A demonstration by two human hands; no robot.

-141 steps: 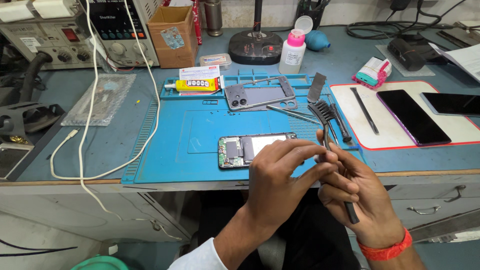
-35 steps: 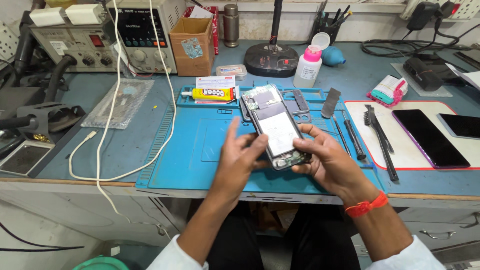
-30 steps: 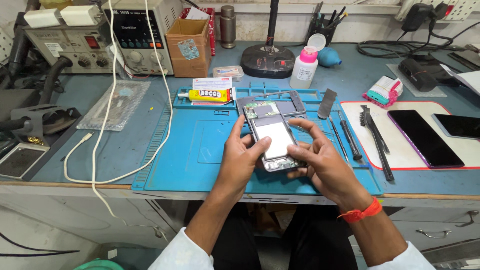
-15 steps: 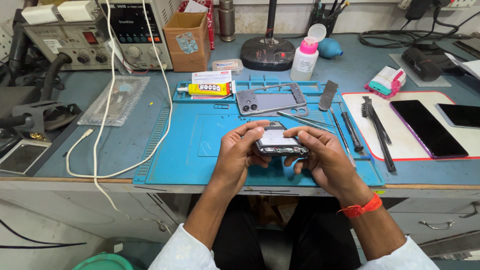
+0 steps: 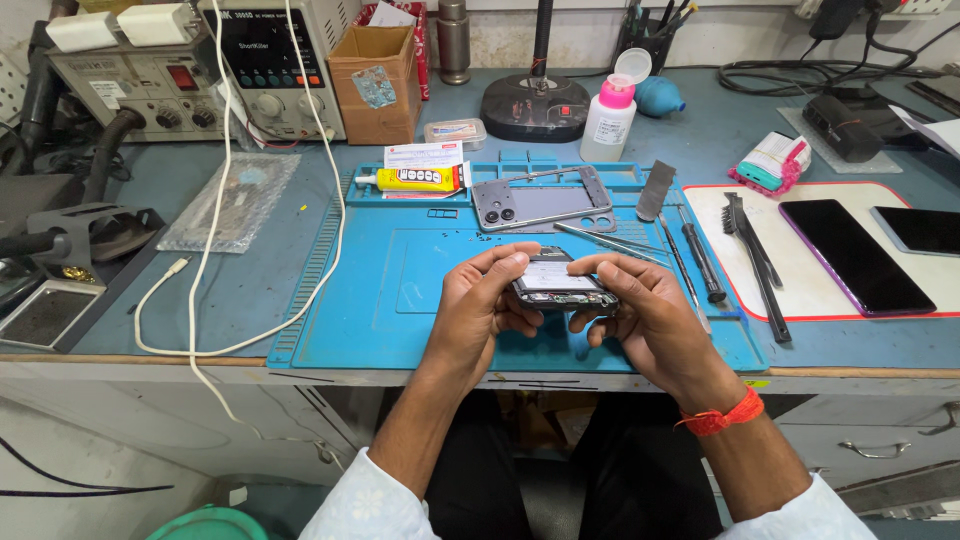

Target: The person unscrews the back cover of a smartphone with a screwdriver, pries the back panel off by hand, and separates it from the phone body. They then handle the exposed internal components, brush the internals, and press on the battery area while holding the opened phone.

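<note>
Grey-framed phone (image 5: 556,283), back off, white panel and circuit parts exposed, held tilted above blue mat (image 5: 420,300) at bench front. Left hand (image 5: 480,310) gripped its left end, fingers curled over top edge; right hand (image 5: 645,315) pinched right end, thumb beneath. One detached back frame (image 5: 545,205) lay on mat beyond. One glue tube (image 5: 415,180). One pink-capped bottle (image 5: 610,115). Two dark phones (image 5: 850,255) on white pad at right.
</note>
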